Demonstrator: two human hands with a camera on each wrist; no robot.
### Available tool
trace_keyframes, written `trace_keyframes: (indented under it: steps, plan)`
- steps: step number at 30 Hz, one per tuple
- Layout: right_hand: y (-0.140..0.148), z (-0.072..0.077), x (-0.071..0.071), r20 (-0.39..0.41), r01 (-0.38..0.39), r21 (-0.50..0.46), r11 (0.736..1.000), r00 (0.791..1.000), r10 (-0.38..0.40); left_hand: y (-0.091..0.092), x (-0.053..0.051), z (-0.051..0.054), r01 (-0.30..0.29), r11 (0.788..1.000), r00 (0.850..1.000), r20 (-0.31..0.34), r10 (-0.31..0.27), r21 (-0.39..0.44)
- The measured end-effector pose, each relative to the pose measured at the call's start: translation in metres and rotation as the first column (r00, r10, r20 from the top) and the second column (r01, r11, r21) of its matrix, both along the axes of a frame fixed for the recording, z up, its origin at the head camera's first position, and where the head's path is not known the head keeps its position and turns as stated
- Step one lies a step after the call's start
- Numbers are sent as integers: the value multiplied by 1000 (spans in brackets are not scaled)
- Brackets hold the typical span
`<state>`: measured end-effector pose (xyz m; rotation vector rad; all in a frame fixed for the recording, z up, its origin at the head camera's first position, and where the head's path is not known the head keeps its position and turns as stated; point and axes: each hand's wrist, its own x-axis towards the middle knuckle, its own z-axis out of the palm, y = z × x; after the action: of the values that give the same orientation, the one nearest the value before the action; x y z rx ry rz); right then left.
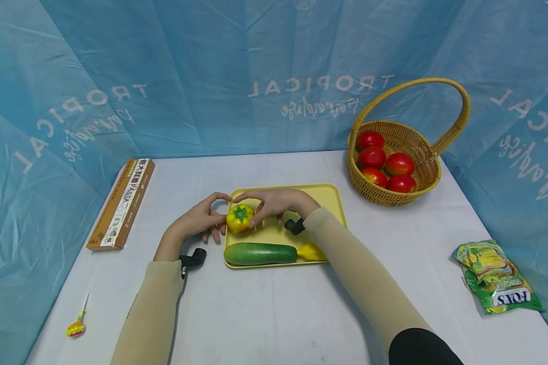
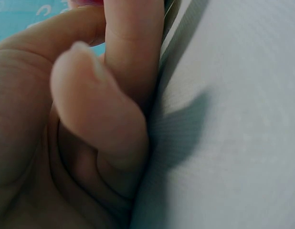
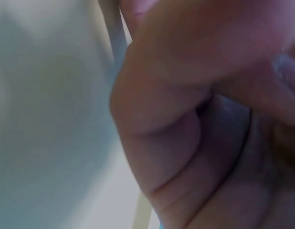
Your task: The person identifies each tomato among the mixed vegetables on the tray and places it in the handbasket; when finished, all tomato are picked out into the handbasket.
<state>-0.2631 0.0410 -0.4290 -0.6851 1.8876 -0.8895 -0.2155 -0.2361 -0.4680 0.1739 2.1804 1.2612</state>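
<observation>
A round yellow fruit with a green star-shaped top (image 1: 240,219) sits at the left end of a pale yellow tray (image 1: 331,195). My left hand (image 1: 197,219) grips it from the left with thumb and index finger. From the right, my right hand (image 1: 275,204) holds it too, thumb against its side and index finger curved over the far side. A long green zucchini (image 1: 260,253) lies along the tray's near edge. Beside its right end is a yellow fruit or vegetable (image 1: 311,252), partly hidden by the right sleeve. Both wrist views show mostly curled fingers; the yellow fruit is hidden there.
At the back right stands a wicker basket (image 1: 370,188) with a tall handle, holding several red fruits (image 1: 400,163). A brown pasta box (image 1: 121,204) lies at the left edge. A lollipop (image 1: 76,327) is near left, a green snack bag (image 1: 498,278) near right. Blue cloth (image 1: 210,76) hangs behind.
</observation>
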Motion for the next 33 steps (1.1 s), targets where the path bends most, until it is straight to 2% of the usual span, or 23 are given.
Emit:
trace_keyframes:
  steps: [23,33]
  plan:
    - [-3,-2,1,-10,13,7,1000,1000,-13,0,-1,-1,-1,1000,1000,1,1,2]
    - [1,5,1,-62,22,-33,999,998,-24,-1,0,-2,0,1000,1000,-7,0,-1]
